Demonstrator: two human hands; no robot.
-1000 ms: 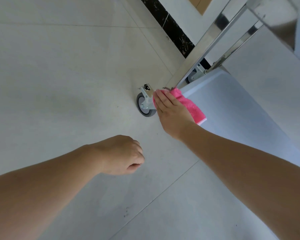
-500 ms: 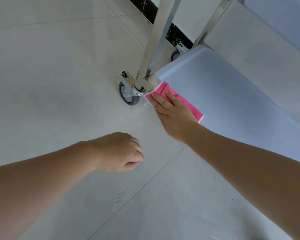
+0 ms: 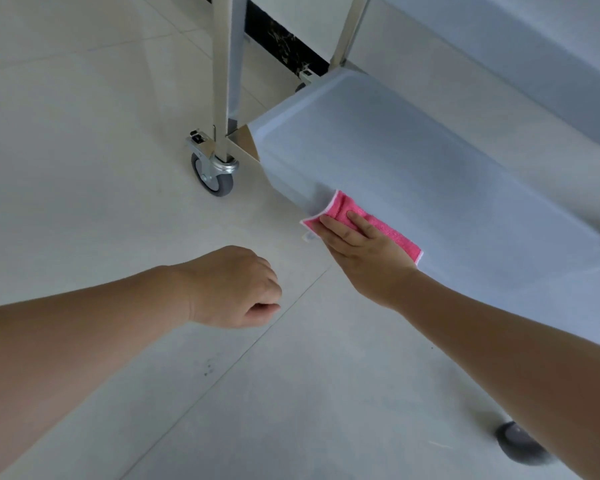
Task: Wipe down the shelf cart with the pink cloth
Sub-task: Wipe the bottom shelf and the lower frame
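Observation:
The shelf cart's bottom shelf (image 3: 413, 161) is pale grey-blue and sits low over the floor, framed by shiny metal posts (image 3: 224, 74). My right hand (image 3: 364, 251) presses the pink cloth (image 3: 347, 211) flat on the shelf's near edge, fingers spread over it. The cloth folds over that edge, its far end showing past my fingertips. My left hand (image 3: 232, 289) hangs over the floor tiles to the left, fingers curled into a loose fist, holding nothing.
A grey caster wheel (image 3: 212, 174) stands under the near-left post, another wheel (image 3: 520, 441) at the bottom right. An upper shelf (image 3: 534, 46) overhangs at the top right. A black marble skirting (image 3: 284, 43) runs behind the cart. Pale floor tiles spread left.
My right hand has slid the pink cloth along the shelf's near edge, away from the corner post toward me. The view has tilted, and my left hand has stayed curled.

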